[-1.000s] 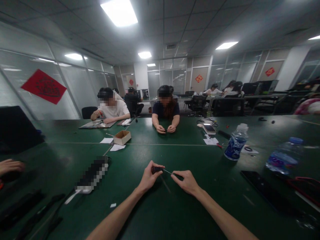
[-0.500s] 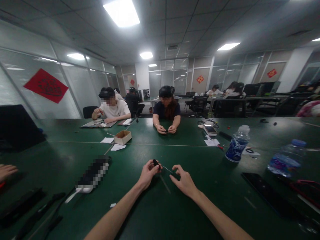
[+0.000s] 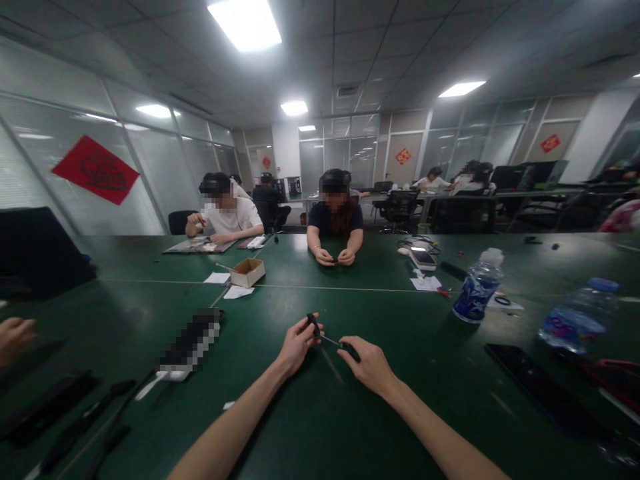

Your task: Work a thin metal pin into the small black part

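Observation:
Near the middle of the green table, my left hand pinches a small black part between thumb and fingers. My right hand is closed round the dark handle of a screwdriver. Its thin metal shaft points left, and the tip meets or nearly meets the black part; the exact contact is too small to tell. Both hands are held just over the table, a short way apart.
A phone-like device with a white cable lies left. A small open box stands beyond it. Two bottles and a dark phone are at right. Across the table sit two people; another person's hand is at far left.
My right fingers have closed round the screwdriver handle, where they were spread before. The black part in my left hand has tilted slightly. The hand at far left has curled.

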`<act>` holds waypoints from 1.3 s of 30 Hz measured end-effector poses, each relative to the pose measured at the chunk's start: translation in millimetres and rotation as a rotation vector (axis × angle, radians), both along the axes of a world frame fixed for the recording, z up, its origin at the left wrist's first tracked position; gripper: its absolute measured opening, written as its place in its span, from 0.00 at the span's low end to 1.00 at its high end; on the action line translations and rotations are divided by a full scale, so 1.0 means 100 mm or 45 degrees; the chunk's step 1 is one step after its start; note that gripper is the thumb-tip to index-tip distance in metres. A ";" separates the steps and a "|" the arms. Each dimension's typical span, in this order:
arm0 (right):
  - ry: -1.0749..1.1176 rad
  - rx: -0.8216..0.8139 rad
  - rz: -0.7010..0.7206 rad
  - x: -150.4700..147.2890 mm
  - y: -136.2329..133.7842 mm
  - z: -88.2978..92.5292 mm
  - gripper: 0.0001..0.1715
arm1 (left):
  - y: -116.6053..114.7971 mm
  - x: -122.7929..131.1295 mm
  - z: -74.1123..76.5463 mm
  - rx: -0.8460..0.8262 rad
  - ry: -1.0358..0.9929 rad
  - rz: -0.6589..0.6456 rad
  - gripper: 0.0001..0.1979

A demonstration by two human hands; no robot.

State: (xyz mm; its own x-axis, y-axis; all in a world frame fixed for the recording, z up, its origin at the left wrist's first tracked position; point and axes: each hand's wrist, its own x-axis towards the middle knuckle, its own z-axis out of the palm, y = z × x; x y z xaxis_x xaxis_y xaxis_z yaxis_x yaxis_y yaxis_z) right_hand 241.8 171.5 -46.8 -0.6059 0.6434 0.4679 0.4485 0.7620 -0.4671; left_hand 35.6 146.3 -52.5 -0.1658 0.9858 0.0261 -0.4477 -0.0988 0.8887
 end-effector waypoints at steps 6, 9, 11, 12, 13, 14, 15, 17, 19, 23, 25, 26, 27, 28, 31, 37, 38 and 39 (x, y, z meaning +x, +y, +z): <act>-0.001 -0.024 -0.008 -0.01 -0.01 -0.01 0.15 | -0.01 0.00 0.00 0.007 0.013 -0.019 0.26; 0.003 0.000 -0.026 -0.01 0.00 -0.01 0.15 | 0.00 -0.01 -0.01 0.012 0.025 -0.019 0.26; -0.003 0.000 -0.028 -0.01 0.00 -0.02 0.15 | 0.00 -0.01 -0.02 0.015 0.033 -0.026 0.26; -0.007 -0.004 -0.030 -0.01 0.00 -0.02 0.15 | 0.00 -0.01 -0.02 0.017 0.037 -0.029 0.26; -0.013 -0.007 -0.030 -0.01 0.00 -0.02 0.15 | 0.00 -0.01 -0.02 0.018 0.042 -0.031 0.26; -0.018 -0.008 -0.032 -0.01 0.00 -0.02 0.15 | 0.00 -0.01 -0.02 0.019 0.044 -0.029 0.26; -0.020 -0.004 -0.034 -0.01 0.01 -0.02 0.15 | 0.00 -0.01 -0.02 0.019 0.046 -0.026 0.26; -0.009 0.017 -0.038 -0.01 0.01 -0.03 0.14 | 0.00 -0.01 -0.01 0.021 0.047 -0.021 0.26; 0.019 0.048 -0.042 -0.01 0.01 -0.04 0.14 | 0.00 0.00 -0.01 0.025 0.054 -0.019 0.26; 0.018 0.085 -0.056 -0.01 0.02 -0.05 0.14 | 0.00 0.00 -0.01 0.061 0.103 -0.019 0.25; 0.003 0.100 -0.081 -0.01 0.02 -0.06 0.14 | -0.01 0.00 -0.01 0.096 0.158 -0.013 0.24; 0.001 0.109 -0.094 -0.01 0.02 -0.06 0.14 | -0.01 0.01 -0.01 0.120 0.196 -0.006 0.23; 0.000 0.118 -0.105 -0.01 0.02 -0.07 0.14 | -0.02 0.01 0.00 0.148 0.242 0.000 0.22; 0.001 0.128 -0.115 -0.01 0.03 -0.07 0.14 | -0.02 0.01 0.01 0.176 0.294 0.005 0.21; -0.015 0.163 -0.138 0.00 0.02 -0.08 0.14 | -0.04 0.03 0.05 0.224 0.461 0.027 0.17; -0.087 0.275 -0.128 0.00 -0.01 -0.06 0.17 | -0.06 0.06 0.09 0.201 0.659 0.095 0.12; -0.088 0.294 -0.121 0.00 -0.01 -0.06 0.17 | -0.06 0.06 0.08 0.197 0.670 0.102 0.12; -0.089 0.313 -0.111 0.00 -0.01 -0.06 0.17 | -0.05 0.05 0.07 0.194 0.683 0.105 0.11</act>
